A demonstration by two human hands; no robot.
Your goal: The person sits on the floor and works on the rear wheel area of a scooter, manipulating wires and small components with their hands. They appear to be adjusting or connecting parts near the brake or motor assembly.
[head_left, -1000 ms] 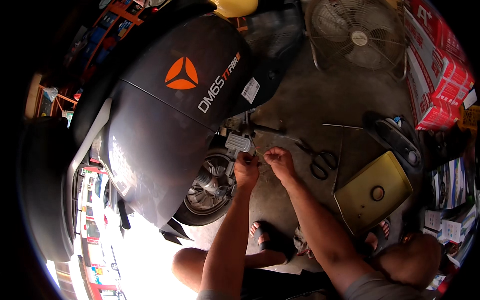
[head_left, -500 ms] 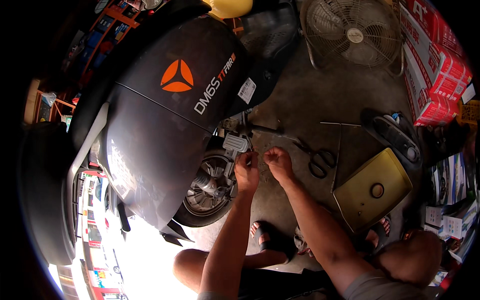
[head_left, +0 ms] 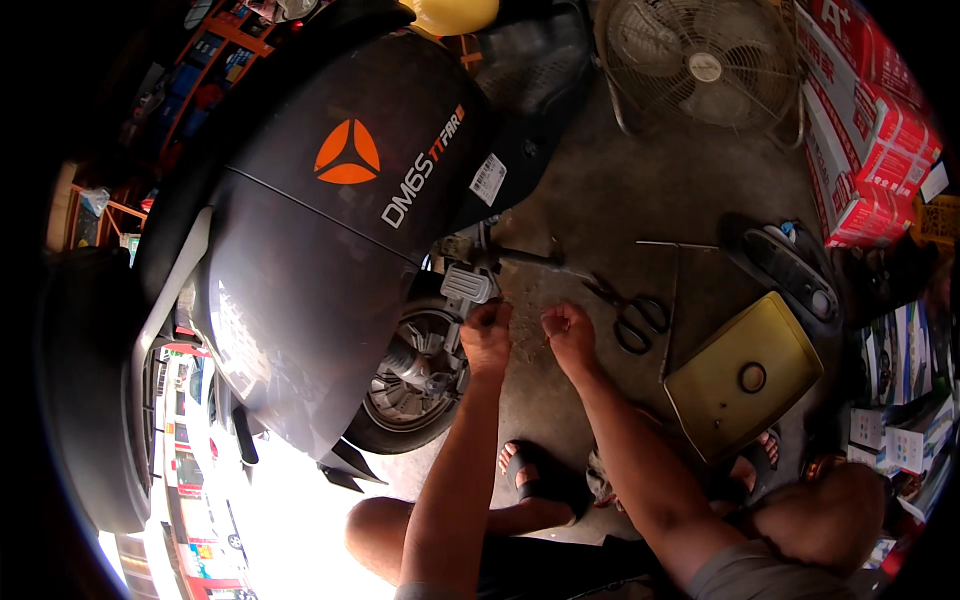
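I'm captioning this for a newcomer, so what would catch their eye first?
Probably the dark vehicle body filling the upper left, with its bright orange emblem. Next, near the centre, the left hand beside the grey footrest and the right hand apart from it. Then the large round fan at upper right, with red-and-white boxes beyond it.

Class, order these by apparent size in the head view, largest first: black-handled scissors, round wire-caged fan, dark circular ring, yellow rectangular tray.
1. Fan
2. Tray
3. Scissors
4. Ring
None look alike in size.
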